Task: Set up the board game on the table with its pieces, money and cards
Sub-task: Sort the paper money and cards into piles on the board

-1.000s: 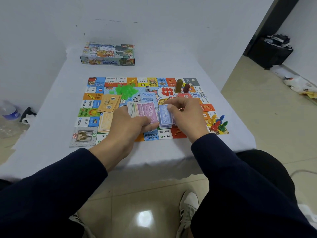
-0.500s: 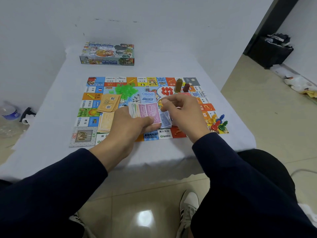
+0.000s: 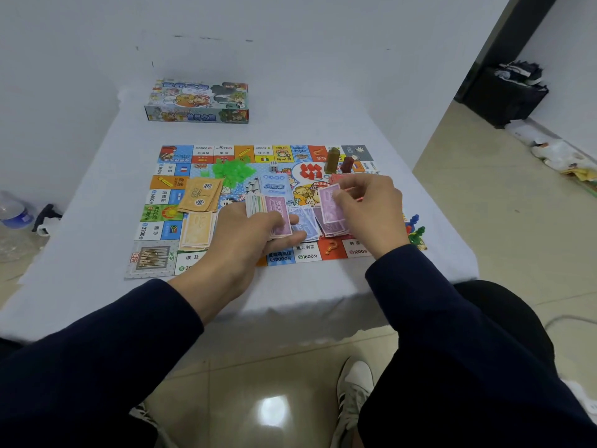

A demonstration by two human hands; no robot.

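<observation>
A table (image 3: 97, 221) draped in a pale cloth stands against a white wall, with beige floor tiles around it and a dark bin (image 3: 504, 95) off to the right. The game box (image 3: 197, 101) sits at the far end of the table, and the game board (image 3: 168, 218) lies flat at the near end. On the board are two tan card piles (image 3: 198, 208), a heap of green houses (image 3: 234, 169), a white die (image 3: 273, 165), red pieces (image 3: 309, 171), two upright blocks (image 3: 337, 161) and coloured pawns (image 3: 415, 229) at its right edge. The left hand (image 3: 248, 234) is closed around a fanned stack of play money (image 3: 269, 216) just above the board's near side. The right hand (image 3: 371, 208) pinches a single purple note (image 3: 331, 200) over a purple pile (image 3: 332, 226), which lies beside a blue pile (image 3: 305, 226) between the two hands.
</observation>
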